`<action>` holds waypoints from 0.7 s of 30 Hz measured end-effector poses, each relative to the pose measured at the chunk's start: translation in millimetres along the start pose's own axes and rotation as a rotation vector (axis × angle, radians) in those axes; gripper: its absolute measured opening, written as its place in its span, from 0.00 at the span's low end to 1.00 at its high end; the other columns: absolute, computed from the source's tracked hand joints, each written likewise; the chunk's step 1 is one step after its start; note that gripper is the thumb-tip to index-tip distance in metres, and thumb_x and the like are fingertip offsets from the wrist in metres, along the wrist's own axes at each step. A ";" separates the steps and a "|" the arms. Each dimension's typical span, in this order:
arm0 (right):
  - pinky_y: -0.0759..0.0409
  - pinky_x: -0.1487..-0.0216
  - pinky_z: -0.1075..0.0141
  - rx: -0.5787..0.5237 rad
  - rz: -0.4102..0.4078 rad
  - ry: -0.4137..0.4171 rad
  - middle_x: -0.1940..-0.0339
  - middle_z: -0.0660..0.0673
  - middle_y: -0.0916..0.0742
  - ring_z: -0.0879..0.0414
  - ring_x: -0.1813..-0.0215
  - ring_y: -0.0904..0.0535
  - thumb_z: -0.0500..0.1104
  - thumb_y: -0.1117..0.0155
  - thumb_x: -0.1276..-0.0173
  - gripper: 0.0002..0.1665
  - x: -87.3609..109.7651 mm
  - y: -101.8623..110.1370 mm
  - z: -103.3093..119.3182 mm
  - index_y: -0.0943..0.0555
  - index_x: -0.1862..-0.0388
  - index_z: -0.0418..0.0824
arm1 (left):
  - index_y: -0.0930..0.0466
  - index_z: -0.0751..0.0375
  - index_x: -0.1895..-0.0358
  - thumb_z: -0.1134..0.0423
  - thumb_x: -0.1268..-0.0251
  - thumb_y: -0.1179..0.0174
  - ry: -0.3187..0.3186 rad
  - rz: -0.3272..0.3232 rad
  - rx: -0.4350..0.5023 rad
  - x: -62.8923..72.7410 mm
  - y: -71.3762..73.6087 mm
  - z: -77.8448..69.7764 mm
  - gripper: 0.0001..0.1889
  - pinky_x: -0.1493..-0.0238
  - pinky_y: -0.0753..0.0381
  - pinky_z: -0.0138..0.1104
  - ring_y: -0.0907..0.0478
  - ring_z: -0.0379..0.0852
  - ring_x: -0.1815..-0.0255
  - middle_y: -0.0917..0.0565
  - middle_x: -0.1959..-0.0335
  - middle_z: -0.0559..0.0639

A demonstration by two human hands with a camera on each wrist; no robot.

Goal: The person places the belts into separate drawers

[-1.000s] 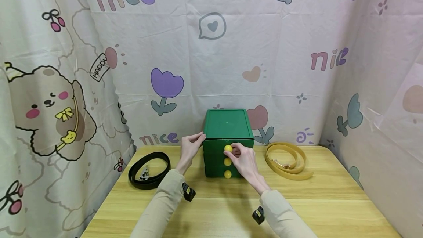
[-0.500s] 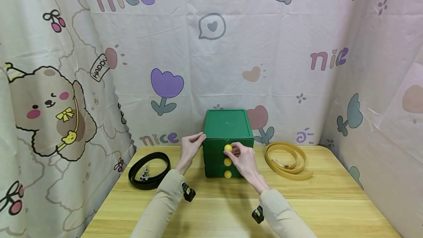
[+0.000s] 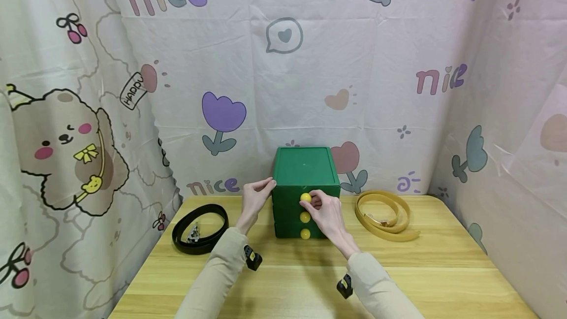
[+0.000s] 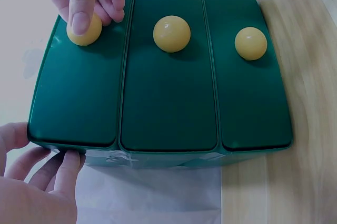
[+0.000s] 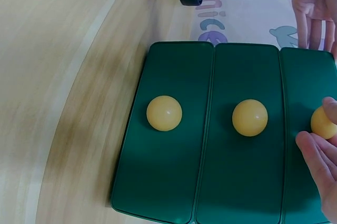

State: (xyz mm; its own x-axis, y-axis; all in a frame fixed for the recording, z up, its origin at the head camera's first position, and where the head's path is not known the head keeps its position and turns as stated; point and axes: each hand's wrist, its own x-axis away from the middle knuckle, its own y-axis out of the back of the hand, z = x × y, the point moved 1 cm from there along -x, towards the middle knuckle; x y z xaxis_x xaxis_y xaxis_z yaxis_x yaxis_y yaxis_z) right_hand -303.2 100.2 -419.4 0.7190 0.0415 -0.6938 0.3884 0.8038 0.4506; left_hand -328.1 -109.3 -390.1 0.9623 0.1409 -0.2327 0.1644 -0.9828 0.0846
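A small green cabinet (image 3: 305, 166) with three stacked drawers stands at the back of the table. Each drawer front carries a round yellow knob, the middle knob (image 4: 171, 33) and bottom knob (image 4: 250, 43) being in plain sight. My right hand (image 3: 327, 213) pinches the top knob (image 3: 306, 197) between thumb and fingers. At the cabinet's upper left front corner, my left hand (image 3: 257, 198) touches the side with its fingertips, as the left wrist view also shows. All three drawer fronts look closed and line up with one another.
A coiled black belt (image 3: 177, 234) with a silver buckle lies left of the cabinet on the wooden table (image 3: 283, 284). To the right lies a coiled tan belt (image 3: 385, 233). Printed curtains (image 3: 310, 63) hang behind and on both sides.
The top drawer's front has slid slightly back, and the dark gap below the cabinet's top edge has closed. My right hand moved with the knob; my left hand stayed put.
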 end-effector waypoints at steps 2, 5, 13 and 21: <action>0.15 0.70 0.70 0.002 -0.003 0.008 0.74 0.44 0.09 0.56 0.73 0.12 0.43 0.22 0.41 0.12 -0.2 -0.1 -0.4 0.15 0.64 0.37 | 0.15 0.64 0.44 0.61 0.32 0.35 0.001 0.000 0.001 -0.2 -0.2 0.1 0.17 0.43 0.15 0.39 0.16 0.53 0.43 0.14 0.44 0.63; 0.15 0.70 0.70 0.010 -0.007 0.015 0.74 0.44 0.09 0.55 0.73 0.12 0.43 0.22 0.41 0.12 -0.4 -0.3 -0.9 0.15 0.64 0.37 | 0.15 0.64 0.44 0.61 0.32 0.35 0.001 0.000 0.003 -0.6 -0.5 0.4 0.17 0.43 0.15 0.39 0.15 0.53 0.43 0.14 0.45 0.63; 0.15 0.70 0.70 0.005 -0.003 -0.009 0.74 0.44 0.09 0.56 0.73 0.12 0.43 0.22 0.41 0.12 -0.2 -0.6 -0.5 0.15 0.64 0.38 | 0.15 0.65 0.44 0.61 0.32 0.35 0.001 0.001 0.009 -0.1 -0.4 0.8 0.17 0.42 0.16 0.40 0.16 0.54 0.42 0.14 0.44 0.63; 0.15 0.70 0.69 0.020 -0.001 -0.010 0.74 0.44 0.09 0.56 0.73 0.12 0.45 0.22 0.41 0.13 -0.4 -0.2 0.1 0.15 0.65 0.38 | 0.14 0.64 0.45 0.61 0.32 0.34 0.001 -0.005 0.006 -0.6 -0.1 1.0 0.16 0.45 0.15 0.37 0.15 0.52 0.44 0.13 0.45 0.63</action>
State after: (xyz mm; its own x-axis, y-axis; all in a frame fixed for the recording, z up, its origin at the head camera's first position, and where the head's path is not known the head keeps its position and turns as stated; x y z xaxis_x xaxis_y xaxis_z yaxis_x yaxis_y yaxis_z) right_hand -303.5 100.0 -419.2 0.7241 0.0345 -0.6889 0.4009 0.7916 0.4611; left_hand -328.9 -109.3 -391.0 0.9617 0.1460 -0.2321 0.1679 -0.9827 0.0778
